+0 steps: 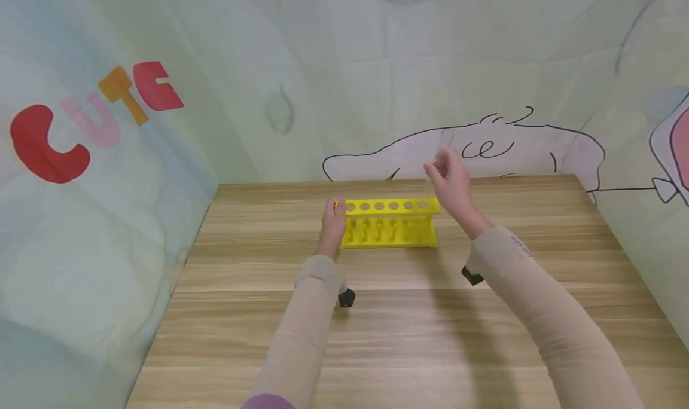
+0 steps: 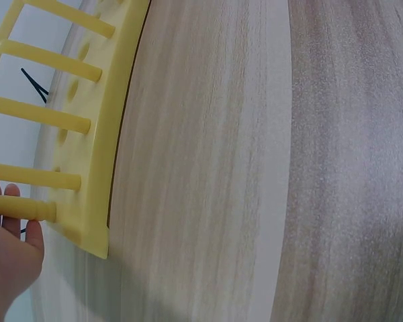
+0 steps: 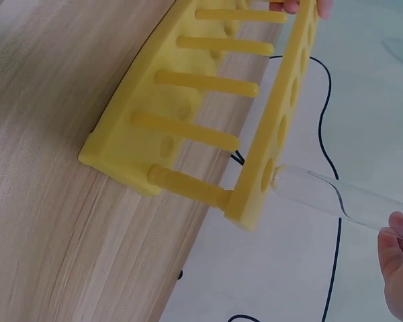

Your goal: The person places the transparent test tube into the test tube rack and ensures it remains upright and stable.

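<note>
A yellow plastic test tube rack (image 1: pixel 390 213) stands upright on the table, with a row of holes along its top plate and a row of pegs behind the front edge. My left hand (image 1: pixel 333 220) grips its left end, fingers around the end post (image 2: pixel 27 208) in the left wrist view. In my right hand (image 1: pixel 453 180), fingers and thumb pinch a clear glass test tube (image 3: pixel 322 193) above the rack's right end. The tube's lower end is right at the rightmost hole (image 3: pixel 267 176) in the right wrist view. No other tube shows in the rack.
The wood-grain table (image 1: pixel 258 313) extends around the rack on all sides. Behind it hangs a pale printed cloth (image 1: pixel 258 56) with cartoon drawings and coloured letters, close to the table's back edge. A small black wrist device (image 1: pixel 472 275) sits under the right cuff.
</note>
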`<state>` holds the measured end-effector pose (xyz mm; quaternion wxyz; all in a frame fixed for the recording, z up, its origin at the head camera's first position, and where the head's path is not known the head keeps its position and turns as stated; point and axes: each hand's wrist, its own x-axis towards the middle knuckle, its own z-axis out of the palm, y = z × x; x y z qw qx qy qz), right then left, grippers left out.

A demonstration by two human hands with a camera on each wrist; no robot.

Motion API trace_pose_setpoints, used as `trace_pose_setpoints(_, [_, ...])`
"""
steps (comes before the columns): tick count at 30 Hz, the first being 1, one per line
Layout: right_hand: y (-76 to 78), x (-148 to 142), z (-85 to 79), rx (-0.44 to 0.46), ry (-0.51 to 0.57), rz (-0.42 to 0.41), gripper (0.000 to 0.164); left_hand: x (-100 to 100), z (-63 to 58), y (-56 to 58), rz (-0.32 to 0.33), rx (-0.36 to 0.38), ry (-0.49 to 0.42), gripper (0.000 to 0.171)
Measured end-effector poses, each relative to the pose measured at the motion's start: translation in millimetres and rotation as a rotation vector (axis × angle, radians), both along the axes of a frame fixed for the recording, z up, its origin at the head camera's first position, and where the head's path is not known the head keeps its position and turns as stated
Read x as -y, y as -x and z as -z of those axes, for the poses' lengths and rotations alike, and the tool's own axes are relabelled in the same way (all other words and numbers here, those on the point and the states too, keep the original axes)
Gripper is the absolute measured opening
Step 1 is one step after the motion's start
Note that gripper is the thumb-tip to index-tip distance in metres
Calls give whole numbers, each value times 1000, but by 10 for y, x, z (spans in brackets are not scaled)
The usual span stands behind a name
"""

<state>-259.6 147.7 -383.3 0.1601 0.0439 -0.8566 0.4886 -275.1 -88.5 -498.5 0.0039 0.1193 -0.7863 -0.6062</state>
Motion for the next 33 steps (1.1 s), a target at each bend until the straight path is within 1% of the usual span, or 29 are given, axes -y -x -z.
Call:
trace_pose_setpoints(13, [-9, 16, 39, 7, -18, 1, 26, -1, -25, -26, 11, 6, 3, 29])
trace_pose_setpoints(24, [1, 15, 94, -8, -28, 0, 25, 1, 2, -6, 7, 25, 9, 29])
trace_pose_setpoints(33, [3, 24, 114, -4, -27, -8, 26, -1, -5, -7, 6, 14, 2, 29])
